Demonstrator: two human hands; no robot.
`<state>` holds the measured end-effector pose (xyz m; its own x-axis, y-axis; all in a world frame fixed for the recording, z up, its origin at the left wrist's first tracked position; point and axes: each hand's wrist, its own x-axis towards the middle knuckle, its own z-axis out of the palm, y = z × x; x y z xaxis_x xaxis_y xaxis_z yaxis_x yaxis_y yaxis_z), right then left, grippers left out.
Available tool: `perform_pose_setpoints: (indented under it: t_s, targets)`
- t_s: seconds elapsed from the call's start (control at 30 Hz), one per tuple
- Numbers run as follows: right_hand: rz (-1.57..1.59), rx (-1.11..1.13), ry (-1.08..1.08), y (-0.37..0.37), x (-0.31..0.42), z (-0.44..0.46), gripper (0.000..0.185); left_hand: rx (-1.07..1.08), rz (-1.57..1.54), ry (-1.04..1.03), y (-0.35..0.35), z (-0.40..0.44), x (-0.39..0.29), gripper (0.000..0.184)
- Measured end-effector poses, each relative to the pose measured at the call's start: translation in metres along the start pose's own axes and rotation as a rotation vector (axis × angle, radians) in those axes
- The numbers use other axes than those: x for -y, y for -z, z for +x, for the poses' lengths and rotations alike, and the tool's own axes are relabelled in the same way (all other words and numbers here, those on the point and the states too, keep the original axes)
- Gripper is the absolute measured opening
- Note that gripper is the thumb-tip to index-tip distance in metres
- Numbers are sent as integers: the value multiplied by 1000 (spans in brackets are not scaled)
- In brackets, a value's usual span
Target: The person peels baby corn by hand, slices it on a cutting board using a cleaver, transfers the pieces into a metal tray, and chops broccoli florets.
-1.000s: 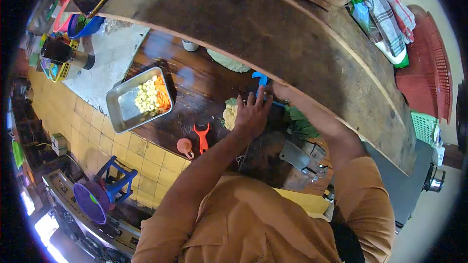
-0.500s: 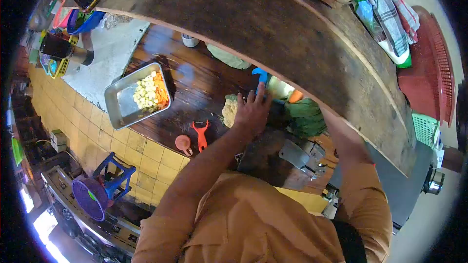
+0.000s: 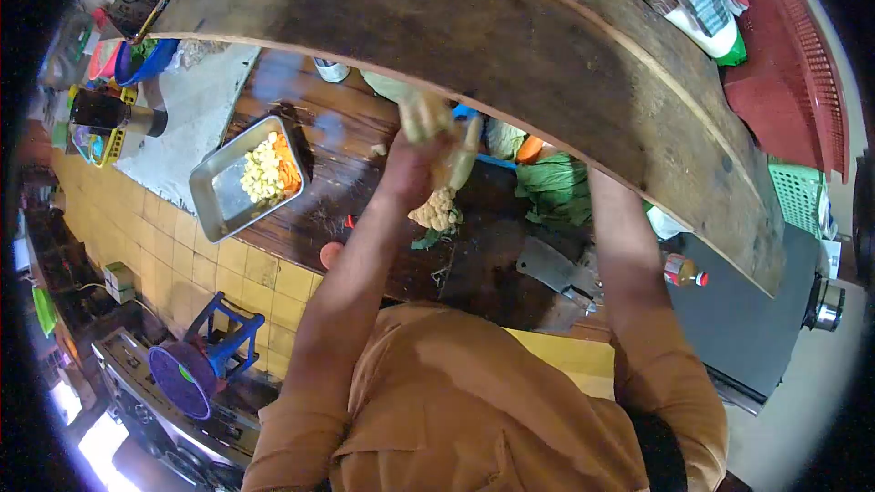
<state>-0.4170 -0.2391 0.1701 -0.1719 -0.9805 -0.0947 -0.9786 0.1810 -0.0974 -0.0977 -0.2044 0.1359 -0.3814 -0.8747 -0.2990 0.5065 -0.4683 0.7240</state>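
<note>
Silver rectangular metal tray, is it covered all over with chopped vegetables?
No, the pale diced pieces and orange pieces lie toward one end of the tray, leaving bare metal at the other.

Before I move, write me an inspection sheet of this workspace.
Surface: dark wooden table, small scraps on it.
Job's things: cauliflower; metal tray holding pale and orange pieces.
Clutter: cleaver, leafy greens near the right forearm.
Grips: left hand blurred, hold unclear; right hand hidden.
Cables: possible thin cord beside a small box.
Surroundings: large wooden board blocks part of the view; blue stool.
</note>
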Motion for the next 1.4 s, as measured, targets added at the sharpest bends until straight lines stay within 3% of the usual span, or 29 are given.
perform_pose_setpoints:
  t_s: [0.13,0.2,0.33,0.43,0.6,0.77,0.87,1.07,1.13,1.17,1.2,1.27,1.33,1.4]
  targets:
    - [41,-28,146,-57,80,2,47,-2,-83,-103,24,-44,13,42]
    - [-5,-3,158,-70,96,6,47,-194,-241,189,28,-69,6,48]
    - [-95,36,132,-33,52,10,46,-110,-241,113,71,-119,28,50]
    - [-221,102,96,7,13,-3,46,-257,-246,194,90,-153,37,48]
    - [-391,109,121,1,24,-9,45,-307,-218,258,90,-175,26,53]
    - [-441,157,137,-1,38,-8,45,-196,-248,264,92,-176,18,54]
    - [-385,231,144,17,29,-28,45,-285,-202,259,89,-180,4,57]
    - [-100,369,-20,59,8,-111,45,-194,-281,270,126,-186,6,59]
    - [83,239,-171,61,4,-149,46,-132,-351,314,128,-182,-4,59]
    - [184,-3,-169,46,-3,-170,48,-100,-381,340,136,-180,-2,61]
    - [392,-134,-355,46,19,-192,48,-86,-364,350,135,-178,-8,61]
    - [1120,-188,-607,30,52,-228,46,-62,-291,347,130,-172,-21,61]
    - [1250,-110,-668,-16,52,-256,41,-56,-271,388,130,-168,-31,60]
    - [1286,-175,-399,-39,81,-264,37,-59,-249,421,129,-166,-41,59]
